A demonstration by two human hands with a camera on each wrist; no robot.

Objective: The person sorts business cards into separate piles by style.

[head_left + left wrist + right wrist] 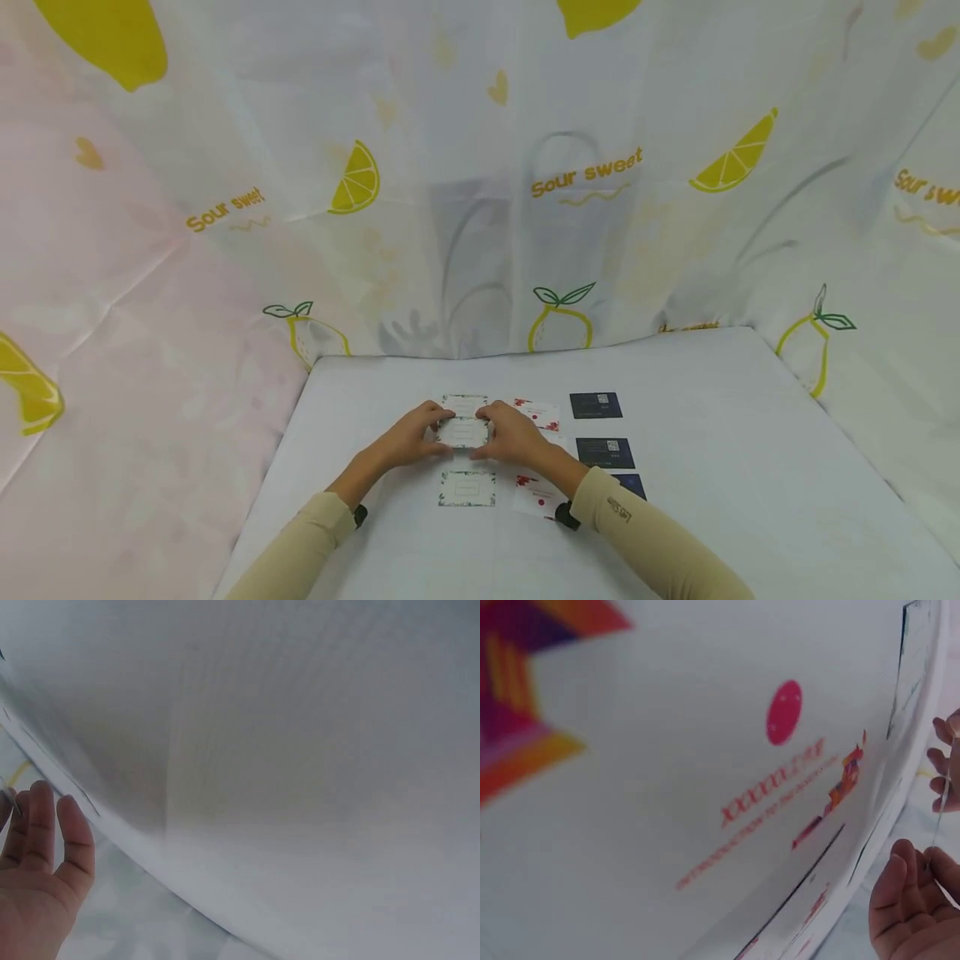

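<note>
A white card with a green leafy border (462, 433) is held between both hands, seemingly just above the table. My left hand (411, 435) pinches its left edge, and my right hand (517, 435) grips the right edge. In the right wrist view the card (941, 817) appears edge-on as a thin line between the fingers of the two hands. The left wrist view shows the left hand (45, 877) at the lower left, with only a sliver of card. Matching leafy cards lie behind (465, 402) and in front (467, 489) of the held one.
Right of the leafy cards runs a column of white-and-red cards (537, 493), partly covered by the right hand and forearm. Farther right lie three dark blue cards (605, 452), the nearest partly hidden by the sleeve. A lemon-print curtain (480, 208) stands behind the white table (750, 467).
</note>
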